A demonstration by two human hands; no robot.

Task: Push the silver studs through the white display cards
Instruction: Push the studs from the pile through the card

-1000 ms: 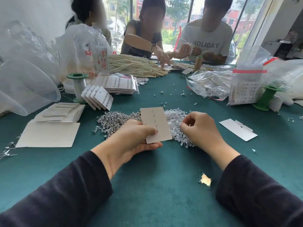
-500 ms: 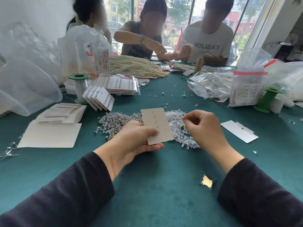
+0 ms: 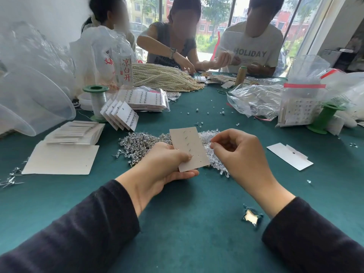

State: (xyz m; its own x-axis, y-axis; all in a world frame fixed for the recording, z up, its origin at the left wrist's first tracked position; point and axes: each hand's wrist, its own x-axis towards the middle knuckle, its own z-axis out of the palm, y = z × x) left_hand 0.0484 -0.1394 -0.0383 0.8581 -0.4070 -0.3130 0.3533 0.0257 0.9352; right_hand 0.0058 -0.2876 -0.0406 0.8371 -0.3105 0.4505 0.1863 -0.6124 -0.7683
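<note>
The left hand (image 3: 161, 164) holds one white display card (image 3: 189, 148) over the middle of the worktop (image 3: 197, 233). Its grip is clamped on the card's lower left corner, thumb on the face turned to the camera and fingers beneath. The card's long axis runs from the near edge toward the far edge, its top leaning slightly left. A column of thin stud posts sticks out of this face, slanting up and right.

The right hand (image 3: 242, 154) hovers just beside the card's right edge, its grip drawn together, thumb and forefinger tip to tip. I cannot tell whether a stud sits in the pinch.

Behind and under the card lies a heap of silver studs (image 3: 141, 143), and on its right side a heap of clear backs (image 3: 208, 137).

Bare green cloth runs from the hands to the near edge, broken only by a small tear (image 3: 251, 216) to the right. Toward the left edge lie a large blank sheet (image 3: 61, 160) and a stack of blank cards (image 3: 76, 133), with a fan of filled cards (image 3: 122, 115) behind. Toward the right edge a loose white card (image 3: 289, 156) lies flat, well apart from the hands. The far half is crowded with plastic bags (image 3: 256, 99) and pearl strands (image 3: 163, 77).
</note>
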